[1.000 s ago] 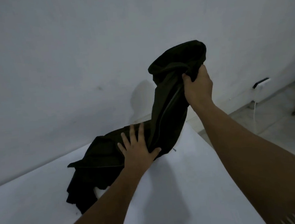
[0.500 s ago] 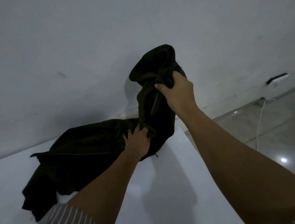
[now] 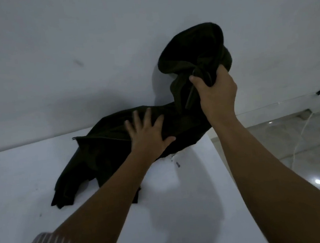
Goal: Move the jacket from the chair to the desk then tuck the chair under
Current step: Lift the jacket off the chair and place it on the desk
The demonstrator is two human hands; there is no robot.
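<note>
A dark jacket [image 3: 104,157] lies partly spread on the white desk [image 3: 25,181], against the wall. My left hand [image 3: 148,132] rests flat on the jacket's middle, fingers spread. My right hand [image 3: 217,95] grips the jacket's hood end and holds it raised above the desk's far right corner. A zipper edge runs along the jacket's left side. The chair is out of view.
A white wall [image 3: 71,51] stands right behind the desk. The desk's right edge [image 3: 222,162] drops to a glossy tiled floor [image 3: 293,148]. A white cable [image 3: 300,138] hangs from a wall socket at the far right.
My left hand opened from a closed grip to a flat palm on the jacket. The jacket's body settled flatter on the desk, while my right hand kept the hood end raised.
</note>
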